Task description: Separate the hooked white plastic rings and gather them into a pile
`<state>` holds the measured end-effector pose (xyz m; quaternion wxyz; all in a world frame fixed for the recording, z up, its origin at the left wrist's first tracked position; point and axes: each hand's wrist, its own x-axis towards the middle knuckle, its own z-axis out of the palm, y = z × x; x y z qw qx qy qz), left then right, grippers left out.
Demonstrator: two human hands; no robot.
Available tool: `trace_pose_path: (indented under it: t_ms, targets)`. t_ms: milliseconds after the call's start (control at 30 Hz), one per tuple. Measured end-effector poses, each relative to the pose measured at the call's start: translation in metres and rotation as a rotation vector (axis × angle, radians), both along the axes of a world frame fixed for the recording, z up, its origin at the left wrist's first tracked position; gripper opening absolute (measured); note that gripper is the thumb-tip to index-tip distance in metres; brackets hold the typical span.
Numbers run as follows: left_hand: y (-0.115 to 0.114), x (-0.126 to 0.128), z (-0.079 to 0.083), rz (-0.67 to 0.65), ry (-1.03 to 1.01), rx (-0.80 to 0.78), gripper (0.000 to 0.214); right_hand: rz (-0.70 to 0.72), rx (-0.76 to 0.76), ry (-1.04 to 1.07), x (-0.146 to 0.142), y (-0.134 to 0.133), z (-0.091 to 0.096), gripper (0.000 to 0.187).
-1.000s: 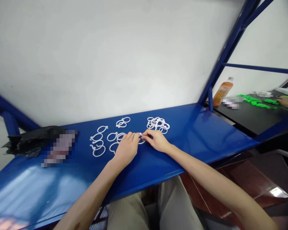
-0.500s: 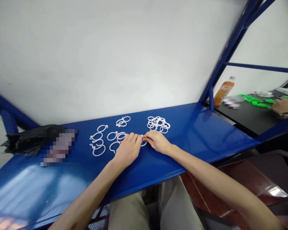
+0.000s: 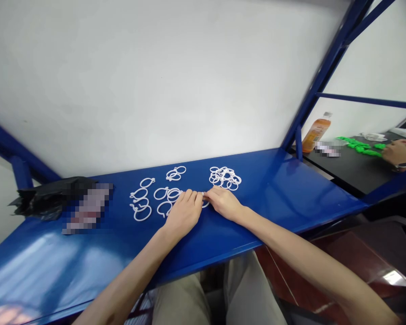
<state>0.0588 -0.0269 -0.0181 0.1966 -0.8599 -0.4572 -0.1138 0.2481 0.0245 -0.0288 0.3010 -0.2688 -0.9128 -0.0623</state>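
Note:
My left hand (image 3: 185,211) and my right hand (image 3: 224,203) meet fingertip to fingertip above the blue shelf (image 3: 219,237). Both are closed on one white curtain ring (image 3: 205,205), pinched at its small knob; the fingers hide most of it. Behind my right hand lies a tangled pile of white rings (image 3: 219,170). Several more rings (image 3: 142,220) are spread to the left of my left hand, some overlapping, some with their ends apart. A ring (image 3: 162,215) close to my left hand is partly covered by it.
A black plastic bag (image 3: 50,192) and a blurred-out packet (image 3: 89,208) lie at the left. Blue posts (image 3: 311,95) frame the shelf. On a dark table to the right stand a drink bottle (image 3: 316,134) and green pieces (image 3: 358,146), beside another person's hands (image 3: 399,152).
The view has shifted slightly. My hands stay together on the ring, their fingertips a little closer at its knob. The other rings lie as before.

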Motion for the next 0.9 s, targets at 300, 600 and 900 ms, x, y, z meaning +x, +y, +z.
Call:
trace_pose_path:
  t_ms: [300,600,900]
  targets:
    - [-0.001,0.011,-0.002,0.040,-0.123,-0.056,0.036,0.017,0.101,-0.060,-0.012,-0.005,-0.007,0.032]
    - [0.008,-0.005,0.012,0.087,-0.635,-0.213,0.021,-0.130,-0.017,0.065,-0.011,-0.003,0.003,0.025]
    - [0.009,-0.006,0.010,0.024,-0.722,-0.275,0.019,-0.104,0.007,0.053,-0.014,-0.005,0.002,0.023]
